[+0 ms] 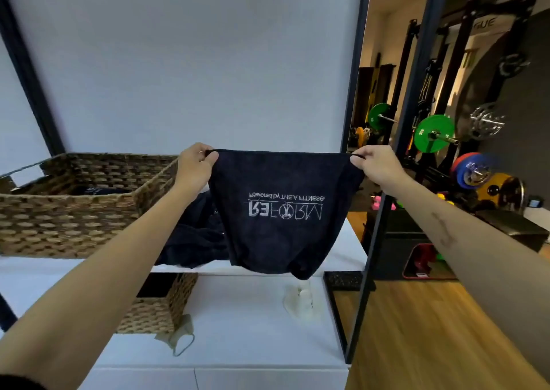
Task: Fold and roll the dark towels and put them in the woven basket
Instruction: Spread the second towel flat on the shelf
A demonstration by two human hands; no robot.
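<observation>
My left hand (195, 163) and right hand (375, 163) each pinch a top corner of the dark towel (282, 211), mid-frame. A weak pinch could drop it — off the white shelf (351, 240).

Both bare forearms reach forward and up, level with each other. The left hand (195, 163) pinches one top corner of the dark towel (282, 211) between thumb and curled fingers; the right hand (376, 163) pinches the opposite top corner.
</observation>
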